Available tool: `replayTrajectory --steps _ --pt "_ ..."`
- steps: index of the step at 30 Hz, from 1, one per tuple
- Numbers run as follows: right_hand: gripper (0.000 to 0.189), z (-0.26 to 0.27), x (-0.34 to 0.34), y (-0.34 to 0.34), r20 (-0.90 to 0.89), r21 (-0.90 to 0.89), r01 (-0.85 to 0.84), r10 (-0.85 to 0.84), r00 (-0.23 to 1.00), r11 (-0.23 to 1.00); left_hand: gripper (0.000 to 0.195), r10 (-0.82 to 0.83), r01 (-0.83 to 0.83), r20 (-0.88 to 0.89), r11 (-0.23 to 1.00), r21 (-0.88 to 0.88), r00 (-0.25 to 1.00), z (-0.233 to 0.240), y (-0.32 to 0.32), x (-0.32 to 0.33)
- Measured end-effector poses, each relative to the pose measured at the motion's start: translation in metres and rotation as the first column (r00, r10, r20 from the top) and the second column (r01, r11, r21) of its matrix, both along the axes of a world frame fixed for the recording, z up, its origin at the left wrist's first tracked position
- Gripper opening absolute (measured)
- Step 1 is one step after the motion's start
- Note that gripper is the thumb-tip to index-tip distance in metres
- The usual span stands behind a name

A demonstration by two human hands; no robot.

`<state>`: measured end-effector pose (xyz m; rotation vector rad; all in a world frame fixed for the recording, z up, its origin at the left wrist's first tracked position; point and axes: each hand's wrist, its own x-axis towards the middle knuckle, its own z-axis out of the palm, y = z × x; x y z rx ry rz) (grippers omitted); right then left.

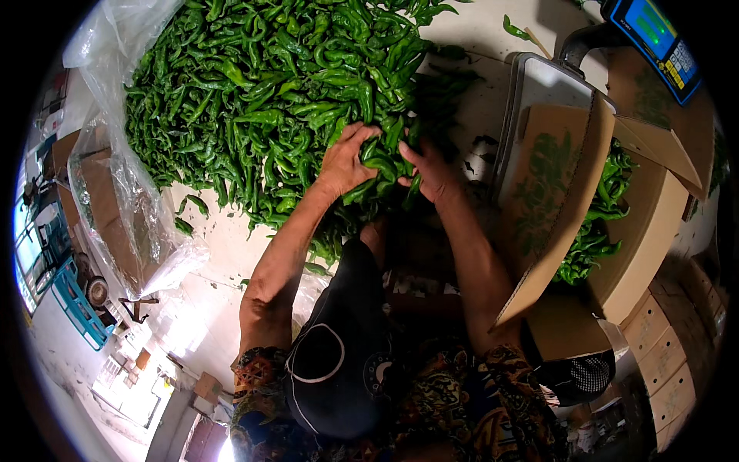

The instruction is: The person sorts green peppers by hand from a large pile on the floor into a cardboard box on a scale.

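A wide heap of long green chili peppers lies in front of me. At its near right edge, my left hand curls around a few peppers, its fingertips dug into the pile. Just to the right, my right hand faces it, with a green pepper between thumb and fingers. More peppers sit in the gap between both hands. Shadow hides part of the right hand's fingers.
To the right, an open cardboard box holding peppers stands on a platform scale with a lit display. Clear plastic sheeting borders the heap at left. Cartons are stacked at lower right. A blue cart stands far left.
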<state>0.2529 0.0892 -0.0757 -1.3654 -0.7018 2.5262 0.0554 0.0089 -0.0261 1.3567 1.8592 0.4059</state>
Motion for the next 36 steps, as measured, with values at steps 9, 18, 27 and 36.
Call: replayTrajectory --steps 9,18,27,36 --pt "0.071 0.121 -0.024 -0.012 -0.090 0.138 0.088 -0.076 0.993 0.987 0.075 0.069 -0.108 0.174 0.967 0.229 0.982 0.119 0.003 -0.013" --pt "0.071 0.293 0.040 -0.022 -0.436 0.434 0.464 -0.271 0.858 0.772 0.062 -0.150 0.125 0.028 0.901 0.415 0.988 0.299 0.038 0.046" --pt "0.073 0.382 0.203 0.016 -0.373 0.717 0.500 -0.340 0.863 0.486 0.076 -0.372 0.286 0.036 0.769 0.572 0.928 0.376 0.103 0.191" --pt "0.059 0.420 0.308 0.039 -0.241 0.668 0.434 -0.377 0.894 0.604 0.074 -0.500 0.235 0.577 0.849 0.472 0.645 0.342 0.150 0.265"
